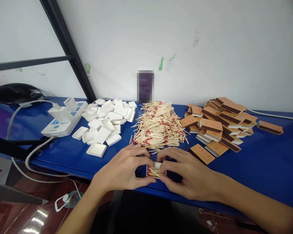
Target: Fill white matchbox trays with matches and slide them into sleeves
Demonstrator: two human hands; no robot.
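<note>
Matchbox tray [154, 169] seems light and crushable; left hand [123, 169] and right hand [188, 177] pinch its left and right ends.

White tray [157, 165] w/ red-tip matches [151, 171] inside, flat at table [70, 156] front edge.

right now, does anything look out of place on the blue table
One brown sleeve lies alone, right of the sleeve pile. In the tray between the left hand and right hand, some matches lie crooked.
</note>
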